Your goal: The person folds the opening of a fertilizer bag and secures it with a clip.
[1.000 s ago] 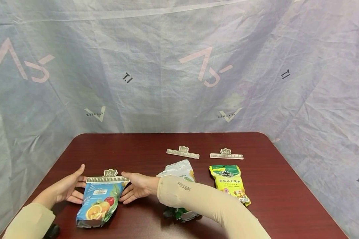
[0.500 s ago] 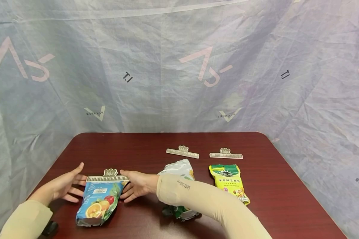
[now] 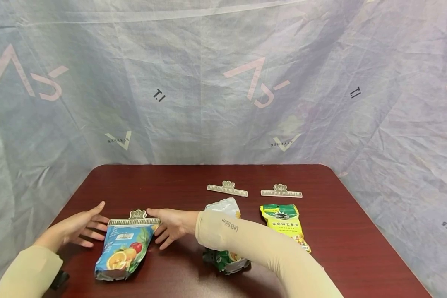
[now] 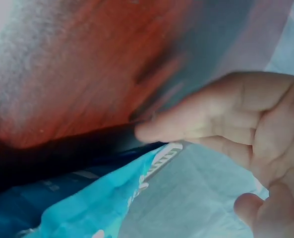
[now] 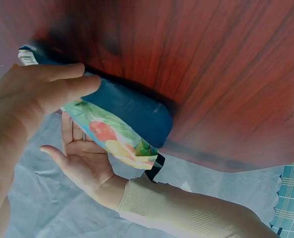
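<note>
A blue pouch [image 3: 124, 248] printed with fruit lies on the table at the left, with a long bag clip [image 3: 134, 222] across its top edge. My left hand [image 3: 76, 229] is beside the pouch's left side, fingers straight and thumb raised. On the other side, my right hand [image 3: 174, 223] has its fingers spread, its thumb near the clip's right end. Neither hand grips anything; whether fingertips graze the clip I cannot tell. The left wrist view shows the clip's end [image 4: 161, 157] close to the left fingers. From the right wrist, the pouch [image 5: 132, 111] appears between both hands.
Under the right forearm lies a white and green bag [image 3: 227, 206], partly hidden by the sleeve. A yellow and green packet [image 3: 284, 223] is to its right. Two more bag clips, one [image 3: 227, 189] left and one [image 3: 281, 193] right, lie behind them. Fabric hangs around the table [image 3: 164, 178].
Both hands have drawn slightly away from the pouch's sides, and the right fingers have spread. The pouch and its clip have stayed in place.
</note>
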Demonstrator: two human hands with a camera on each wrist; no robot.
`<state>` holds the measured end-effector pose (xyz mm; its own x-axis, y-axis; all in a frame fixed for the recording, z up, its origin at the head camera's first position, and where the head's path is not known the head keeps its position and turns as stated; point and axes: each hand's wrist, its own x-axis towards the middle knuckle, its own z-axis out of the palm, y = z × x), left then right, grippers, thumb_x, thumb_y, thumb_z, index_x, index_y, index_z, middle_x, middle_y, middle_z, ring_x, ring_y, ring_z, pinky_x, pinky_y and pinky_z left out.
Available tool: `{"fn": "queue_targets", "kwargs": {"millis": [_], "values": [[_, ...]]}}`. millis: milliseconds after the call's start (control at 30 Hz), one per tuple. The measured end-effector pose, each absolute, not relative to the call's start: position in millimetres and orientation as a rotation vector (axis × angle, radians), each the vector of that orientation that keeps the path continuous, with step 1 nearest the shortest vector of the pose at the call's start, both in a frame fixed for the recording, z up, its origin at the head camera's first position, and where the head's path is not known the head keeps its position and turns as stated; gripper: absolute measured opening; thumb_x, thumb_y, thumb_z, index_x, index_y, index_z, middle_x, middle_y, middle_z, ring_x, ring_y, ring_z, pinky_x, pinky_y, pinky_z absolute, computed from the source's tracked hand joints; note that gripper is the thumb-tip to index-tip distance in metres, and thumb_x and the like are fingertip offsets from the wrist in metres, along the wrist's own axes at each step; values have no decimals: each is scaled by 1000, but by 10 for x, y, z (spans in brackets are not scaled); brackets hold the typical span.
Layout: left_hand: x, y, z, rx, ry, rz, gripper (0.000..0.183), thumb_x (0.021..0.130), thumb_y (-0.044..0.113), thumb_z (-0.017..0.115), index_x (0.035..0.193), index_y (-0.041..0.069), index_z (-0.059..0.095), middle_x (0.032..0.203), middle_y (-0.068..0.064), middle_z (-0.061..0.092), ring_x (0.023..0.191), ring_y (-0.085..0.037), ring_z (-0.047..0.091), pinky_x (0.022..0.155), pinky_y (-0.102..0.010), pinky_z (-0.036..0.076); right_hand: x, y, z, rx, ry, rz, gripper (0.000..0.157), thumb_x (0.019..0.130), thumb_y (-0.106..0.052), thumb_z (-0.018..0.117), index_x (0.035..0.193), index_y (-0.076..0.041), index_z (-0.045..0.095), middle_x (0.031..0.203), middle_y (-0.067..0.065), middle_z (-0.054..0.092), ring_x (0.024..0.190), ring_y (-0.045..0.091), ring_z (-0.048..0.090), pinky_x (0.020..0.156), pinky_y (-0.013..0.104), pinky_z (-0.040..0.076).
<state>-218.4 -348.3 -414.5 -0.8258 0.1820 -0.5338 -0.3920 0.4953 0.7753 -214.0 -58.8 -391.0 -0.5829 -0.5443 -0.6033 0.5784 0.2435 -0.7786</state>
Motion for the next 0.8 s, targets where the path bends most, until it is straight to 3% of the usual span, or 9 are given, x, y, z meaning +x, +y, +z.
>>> {"fn": "queue_targets", "kwargs": {"millis": [167, 500, 667, 800], "values": [[-2198, -3433, -4096, -159, 2266, 1221, 92, 89, 67, 21, 127, -15, 39, 105, -15, 61, 85, -25, 62, 67, -44, 49, -2167, -553, -3842, -15, 1623, -1471, 66, 91, -51, 45, 142, -15, 25, 127, 33, 40, 117, 50, 38, 89, 62, 35], [-2220, -3315, -3991, -114, 2396, 1007, 92, 89, 67, 20, 122, -16, 43, 101, -18, 61, 84, -29, 62, 65, -48, 48, -2202, -440, -3695, -119, 1713, -1383, 66, 93, -46, 46, 141, -4, 28, 123, 27, 48, 114, 45, 45, 84, 62, 39], [-2221, -3243, -3944, -99, 2450, 957, 90, 89, 66, 21, 121, -14, 45, 100, -17, 60, 86, -30, 61, 64, -48, 48, -2231, -373, -3644, -177, 1762, -1311, 59, 93, -42, 46, 138, -4, 35, 122, 24, 50, 111, 43, 48, 82, 60, 41], [-2222, -3166, -3889, -66, 2516, 892, 89, 90, 65, 22, 121, -16, 45, 101, -22, 59, 92, -38, 58, 64, -50, 47, -2270, -309, -3614, -220, 1796, -1265, 52, 93, -37, 48, 136, -9, 38, 120, 22, 52, 111, 43, 49, 80, 59, 42]]}}
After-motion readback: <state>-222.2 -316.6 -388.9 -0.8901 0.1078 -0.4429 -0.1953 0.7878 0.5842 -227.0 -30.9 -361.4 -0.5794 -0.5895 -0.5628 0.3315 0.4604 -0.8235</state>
